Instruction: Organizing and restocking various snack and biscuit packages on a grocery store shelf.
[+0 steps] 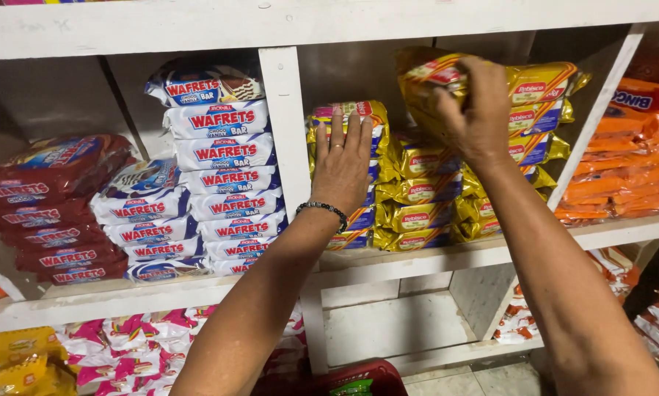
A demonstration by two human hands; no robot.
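We are pressing our left hand (342,167), fingers spread flat, against the stack of gold packets (417,213) on the white shelf (417,258). Our right hand (478,117) is gripping a gold packet (539,82), fingers curled over its top edge, above that stack.

We see our left hand (342,167) flat against the left packet stack (348,117), our right hand (480,117) gripping a packet (447,77) atop the right stack (542,110), both on the shelf (432,257).
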